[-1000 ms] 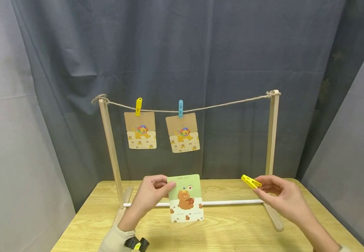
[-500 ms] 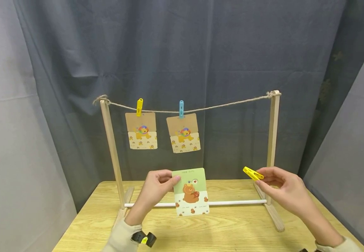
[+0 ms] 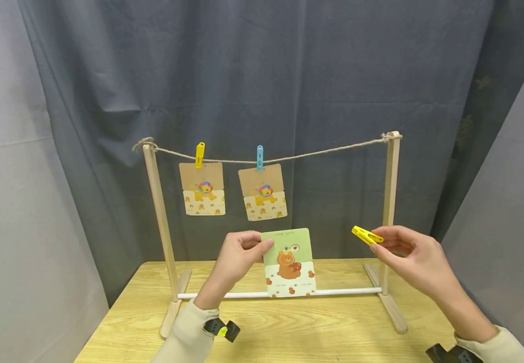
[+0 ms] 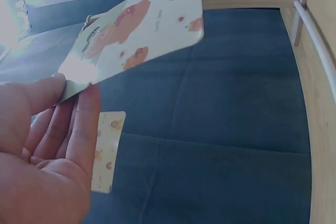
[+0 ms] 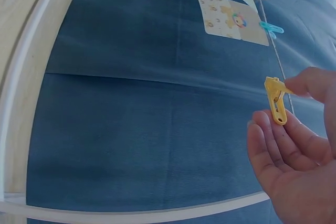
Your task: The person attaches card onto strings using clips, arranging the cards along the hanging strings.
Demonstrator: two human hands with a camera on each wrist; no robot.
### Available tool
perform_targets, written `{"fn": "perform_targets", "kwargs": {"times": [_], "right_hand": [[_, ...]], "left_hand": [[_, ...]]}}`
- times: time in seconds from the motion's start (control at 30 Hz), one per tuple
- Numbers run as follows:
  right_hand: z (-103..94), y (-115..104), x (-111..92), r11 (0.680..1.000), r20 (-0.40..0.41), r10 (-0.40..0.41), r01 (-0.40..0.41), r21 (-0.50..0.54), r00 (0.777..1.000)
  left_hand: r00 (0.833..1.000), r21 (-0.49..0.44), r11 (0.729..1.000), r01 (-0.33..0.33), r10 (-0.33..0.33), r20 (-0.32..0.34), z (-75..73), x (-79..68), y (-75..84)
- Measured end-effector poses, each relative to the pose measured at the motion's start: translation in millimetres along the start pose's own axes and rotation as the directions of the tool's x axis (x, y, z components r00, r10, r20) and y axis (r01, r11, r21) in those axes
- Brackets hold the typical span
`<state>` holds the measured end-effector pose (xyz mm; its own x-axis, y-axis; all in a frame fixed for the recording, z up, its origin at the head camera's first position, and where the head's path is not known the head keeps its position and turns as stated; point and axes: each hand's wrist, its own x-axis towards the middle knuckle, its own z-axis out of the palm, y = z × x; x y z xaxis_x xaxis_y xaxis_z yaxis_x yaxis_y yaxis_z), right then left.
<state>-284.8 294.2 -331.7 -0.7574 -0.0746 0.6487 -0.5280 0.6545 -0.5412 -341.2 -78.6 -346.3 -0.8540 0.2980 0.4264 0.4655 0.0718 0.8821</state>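
Observation:
My left hand (image 3: 242, 256) pinches a green and white bear card (image 3: 289, 264) by its upper left edge, thumb in front. The card is upright, below the string and in front of the white rod. In the left wrist view the card (image 4: 142, 30) reaches away from the thumb and fingers. To the right, my right hand (image 3: 413, 257) pinches a yellow clothespin (image 3: 367, 235) by its handle end, its nose pointing left. The right wrist view shows this clothespin (image 5: 276, 100) between thumb and fingers. Card and clothespin are apart.
A sagging string (image 3: 330, 149) joins two wooden posts (image 3: 391, 186). On it hang two lion cards (image 3: 202, 189), one under a yellow clothespin (image 3: 200, 155), one under a blue clothespin (image 3: 259, 158). A white rod (image 3: 348, 291) links the posts low over the wooden table (image 3: 284, 333). Grey curtains stand behind.
My left hand has moved up and to the right with the bear card. My right hand has risen with the yellow clothespin. The hanging cards stay in place.

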Motion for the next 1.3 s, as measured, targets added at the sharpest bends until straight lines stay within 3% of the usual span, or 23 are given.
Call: {"fn": "perform_targets", "kwargs": {"times": [0.23,0.63,0.97,1.3], "right_hand": [[-5.4,-7,12,1.0,-0.04,-0.019,0.019,0.008,0.999],[-17.3,-19,32,1.0,-0.076,-0.007,0.006,-0.018,0.997],[-25.5,-30,53,1.0,-0.104,-0.026,0.026,-0.002,0.994],[-37.9,-47,77,0.998,-0.132,-0.068,0.067,-0.008,0.989]], "left_hand": [[0.999,0.006,0.999,-0.047,0.047,-0.017,11.4,14.7,6.4],[0.995,0.009,0.999,-0.048,0.049,-0.089,29.1,35.1,15.1],[0.993,-0.023,0.997,-0.071,0.068,-0.099,45.5,52.2,28.0],[0.982,0.03,0.992,-0.12,0.123,-0.146,57.0,63.7,41.6]]}}
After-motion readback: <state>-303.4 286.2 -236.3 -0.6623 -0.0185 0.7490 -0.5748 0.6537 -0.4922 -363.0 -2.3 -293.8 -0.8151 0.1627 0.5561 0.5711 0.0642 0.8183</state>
